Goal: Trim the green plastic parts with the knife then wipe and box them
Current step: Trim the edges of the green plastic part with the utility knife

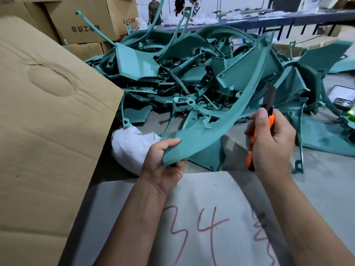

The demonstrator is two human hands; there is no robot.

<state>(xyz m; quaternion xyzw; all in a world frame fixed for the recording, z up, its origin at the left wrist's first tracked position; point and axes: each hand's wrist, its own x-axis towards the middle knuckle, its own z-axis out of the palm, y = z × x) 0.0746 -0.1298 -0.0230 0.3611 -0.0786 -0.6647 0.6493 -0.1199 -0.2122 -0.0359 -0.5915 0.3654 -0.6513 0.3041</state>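
Note:
My left hand (163, 166) grips the near end of a long curved green plastic part (226, 120), which arcs up and to the right over the heap. My right hand (270, 143) holds an orange utility knife (269, 120), thumb on top, with the blade (269, 96) raised against the part's right edge. Behind lies a big pile of green plastic parts (192, 73). A white cloth (130, 146) sits on the floor left of my left hand. A large brown cardboard box flap (48, 121) fills the left side.
A grey sheet with red writing (207, 217) lies under my forearms. A phone (342, 96) rests at the right by the parts. Stacked cardboard cartons (86, 22) stand at the back left. Three people stand at a long table (288, 18) in the far background.

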